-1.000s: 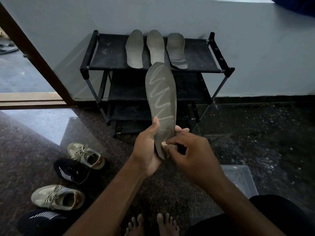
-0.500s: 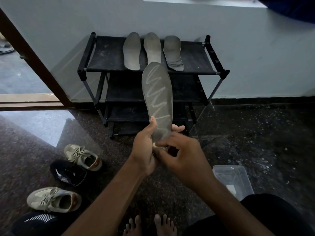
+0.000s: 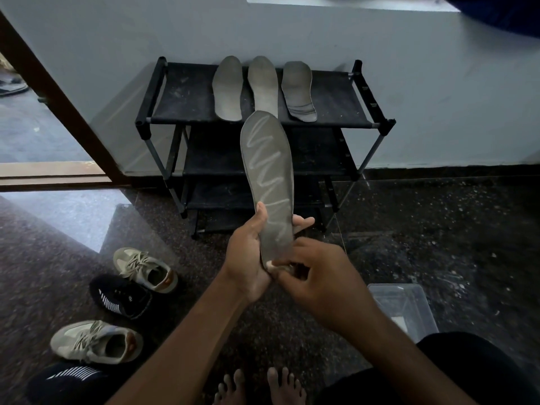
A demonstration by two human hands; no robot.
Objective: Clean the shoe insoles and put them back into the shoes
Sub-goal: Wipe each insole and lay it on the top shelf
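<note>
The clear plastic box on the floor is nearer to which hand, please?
Right. The right hand is just left of the box; the left hand, gripping the insole, is farther left.

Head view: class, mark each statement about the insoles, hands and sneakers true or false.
1. Three insoles lie on the shoe rack's top shelf. True.
2. The held insole bears a pale zigzag line. True.
3. The left hand holds nothing. False: it grips the held insole.
4. The right hand pinches a small pale piece at that insole's heel. True.
5. The sneakers stand on the rack. False: they lie on the floor.
</note>
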